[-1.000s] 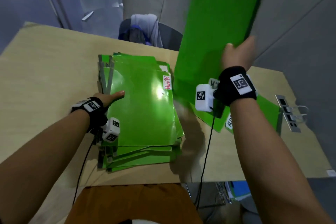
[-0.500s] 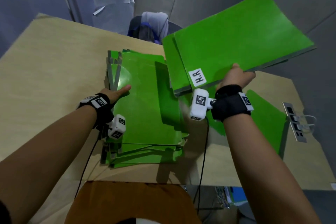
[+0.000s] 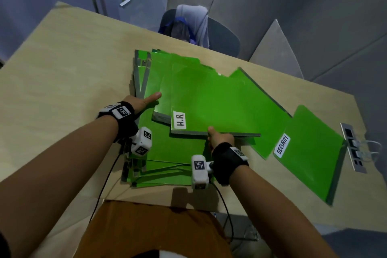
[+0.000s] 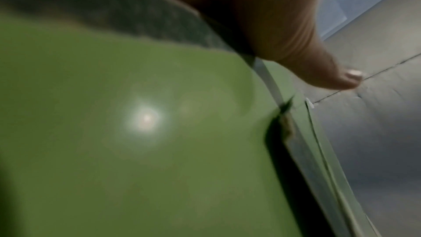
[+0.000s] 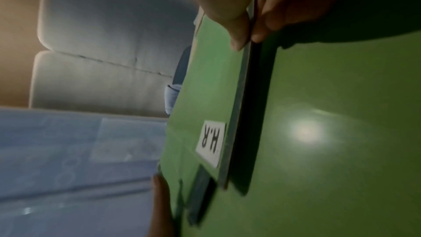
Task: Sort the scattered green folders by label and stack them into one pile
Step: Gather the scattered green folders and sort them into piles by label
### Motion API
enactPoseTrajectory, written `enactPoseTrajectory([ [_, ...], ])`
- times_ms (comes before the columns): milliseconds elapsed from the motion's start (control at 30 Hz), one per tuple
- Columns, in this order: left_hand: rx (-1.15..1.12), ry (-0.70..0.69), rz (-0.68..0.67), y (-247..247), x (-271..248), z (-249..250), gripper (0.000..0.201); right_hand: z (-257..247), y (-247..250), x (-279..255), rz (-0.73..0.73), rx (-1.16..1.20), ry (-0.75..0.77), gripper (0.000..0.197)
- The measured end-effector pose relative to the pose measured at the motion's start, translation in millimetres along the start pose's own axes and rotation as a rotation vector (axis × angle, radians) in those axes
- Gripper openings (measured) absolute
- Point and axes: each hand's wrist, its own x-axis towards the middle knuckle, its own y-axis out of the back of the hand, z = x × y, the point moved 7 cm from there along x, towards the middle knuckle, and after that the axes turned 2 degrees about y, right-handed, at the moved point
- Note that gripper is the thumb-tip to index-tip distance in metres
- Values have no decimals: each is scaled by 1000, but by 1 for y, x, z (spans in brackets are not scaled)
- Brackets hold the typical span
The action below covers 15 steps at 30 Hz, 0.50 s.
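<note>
A pile of green folders (image 3: 167, 153) lies in the middle of the table. My right hand (image 3: 219, 137) pinches the near edge of a small stack of green folders labelled H.R (image 3: 209, 102), held low over the pile; thumb on top, fingers underneath (image 5: 268, 12). The H.R label (image 5: 210, 143) shows in the right wrist view. My left hand (image 3: 146, 100) lies flat with straight fingers on the pile's left side, its thumb (image 4: 337, 77) pointing out. To the right a folder labelled SECURITY (image 3: 310, 153) lies on the table, with another green folder (image 3: 261, 144) partly under the held stack.
The wooden table (image 3: 62, 73) has bare room at left. A metal socket strip (image 3: 354, 148) sits near the right edge. A chair with clothing (image 3: 192, 25) stands behind the far edge. Sensor cables hang from both wrists.
My right hand has brought the H.R stack down from high at the right to just above the pile. The left hand stays on the pile's left side.
</note>
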Motion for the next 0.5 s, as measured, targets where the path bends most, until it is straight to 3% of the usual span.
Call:
enactPoseTrajectory([
  [133,-29,31,26,-2,0,-1,109,-15,12,-1,-101,-520,232,53],
  [267,1,39,30,-3,1,-1,113,-69,55,22,212,-735,527,42],
  [300,9,39,30,-3,1,-1,113,-79,67,37,274,-719,541,36],
  [367,15,39,39,-3,1,-1,113,-86,87,70,309,-697,435,46],
  [433,28,34,47,-2,2,-1,115,-81,92,100,192,-650,284,55],
  [500,42,34,47,-1,2,-1,117,-77,84,112,59,-565,246,57],
])
